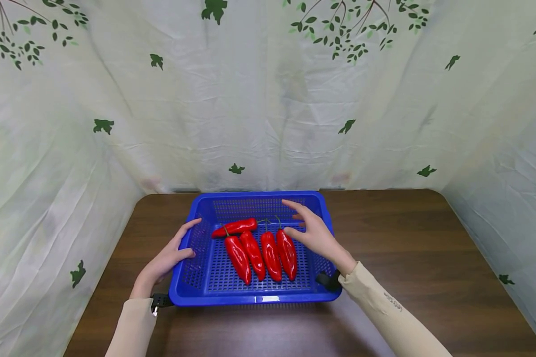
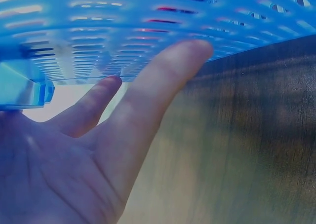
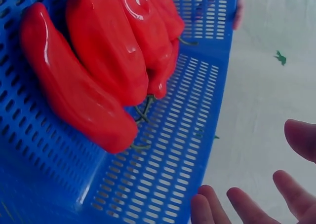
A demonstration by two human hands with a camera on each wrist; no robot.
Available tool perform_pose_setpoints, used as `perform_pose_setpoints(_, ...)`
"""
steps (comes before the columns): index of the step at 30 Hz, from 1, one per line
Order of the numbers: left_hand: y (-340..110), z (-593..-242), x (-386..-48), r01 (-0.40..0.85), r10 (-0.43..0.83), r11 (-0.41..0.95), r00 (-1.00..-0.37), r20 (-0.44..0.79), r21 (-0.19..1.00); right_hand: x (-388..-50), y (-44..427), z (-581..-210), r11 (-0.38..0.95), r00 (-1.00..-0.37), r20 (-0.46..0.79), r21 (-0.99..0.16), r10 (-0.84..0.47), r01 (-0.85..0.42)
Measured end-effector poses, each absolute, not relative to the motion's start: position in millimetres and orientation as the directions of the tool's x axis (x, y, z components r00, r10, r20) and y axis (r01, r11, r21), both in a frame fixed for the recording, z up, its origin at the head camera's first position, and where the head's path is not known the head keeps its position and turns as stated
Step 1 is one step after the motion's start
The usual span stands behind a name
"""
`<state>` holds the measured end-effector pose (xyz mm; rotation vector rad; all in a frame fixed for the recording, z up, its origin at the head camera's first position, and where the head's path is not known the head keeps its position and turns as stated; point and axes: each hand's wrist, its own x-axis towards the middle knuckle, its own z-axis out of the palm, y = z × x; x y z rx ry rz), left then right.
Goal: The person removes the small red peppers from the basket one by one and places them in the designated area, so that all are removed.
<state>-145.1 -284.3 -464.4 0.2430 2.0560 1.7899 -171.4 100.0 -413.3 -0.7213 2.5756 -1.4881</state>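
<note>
My left hand is at the left side of a blue perforated plastic basket and holds its rim. In the left wrist view, two of its fingers lie along the outside of the basket wall. Several shiny red chili peppers with green stems lie in the basket, one crosswise behind the others. My right hand hovers over the basket's right part, fingers apart and holding nothing. Its thumb is nearest the rightmost pepper. In the right wrist view its fingertips appear by the basket's edge.
The basket is at a brown wooden table, near its back edge. A pale curtain printed with green leaves stands behind and on both sides. Dark straps are at both wrists.
</note>
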Motion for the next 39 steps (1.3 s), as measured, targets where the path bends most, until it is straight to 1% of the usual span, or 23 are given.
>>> perform_pose_setpoints(6,-284.0,-465.1,-145.1,-0.121,0.376,0.166,-0.91,-0.177,0.979,-173.4,96.5,-419.6,0.436,-0.897,0.124,-0.84,-0.424,-0.322)
perform_pose_setpoints(13,-283.9,-467.1,-145.3,-0.108,0.364,0.186,-0.916,-0.17,0.977,-176.5,92.8,-424.9,0.426,-0.904,0.049,-0.87,-0.424,-0.247)
perform_pose_setpoints(25,-283.4,-466.9,-144.6,-0.109,0.354,0.188,-0.919,-0.171,0.976,-178.5,86.8,-436.2,0.475,-0.91,-0.05,-0.864,-0.412,-0.168)
perform_pose_setpoints(33,-282.9,-467.6,-145.2,-0.119,0.347,0.198,-0.92,-0.183,0.973,-179.0,82.0,-440.9,0.474,-0.914,-0.122,-0.877,-0.386,-0.083)
perform_pose_setpoints(39,-282.9,-468.7,-145.5,-0.113,0.348,0.194,-0.921,-0.176,0.974,-181.2,79.7,-446.4,0.494,-0.91,-0.152,-0.867,-0.387,-0.066)
